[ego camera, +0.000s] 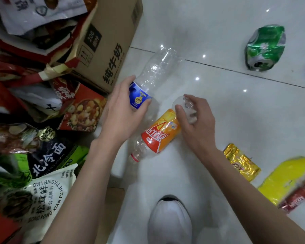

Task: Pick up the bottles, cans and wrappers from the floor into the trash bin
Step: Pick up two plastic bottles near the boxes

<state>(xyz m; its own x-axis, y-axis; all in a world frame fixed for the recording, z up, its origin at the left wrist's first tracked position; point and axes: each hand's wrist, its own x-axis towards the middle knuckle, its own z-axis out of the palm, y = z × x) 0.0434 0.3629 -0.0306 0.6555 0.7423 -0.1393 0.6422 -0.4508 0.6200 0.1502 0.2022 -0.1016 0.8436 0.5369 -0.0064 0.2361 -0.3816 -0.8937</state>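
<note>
**A bottle in each of the two hands**

The left hand point(120, 113) curls round the blue-labelled clear bottle point(155, 71), just beside the cardboard box point(109, 50) stuffed with packaging. The right hand point(197, 120) grips the base end of the orange-labelled bottle point(160, 136). On the tiled floor point(218, 103) lie a crushed green can point(265, 47), well apart, and near the right arm a gold wrapper point(241, 162), a yellow wrapper point(285, 178) and a red wrapper point(299, 196).

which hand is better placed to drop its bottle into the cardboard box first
Left. The left hand grips the blue-label bottle right beside the cardboard box. The right hand holds the orange-label bottle farther from the box, beyond the left hand.
</note>
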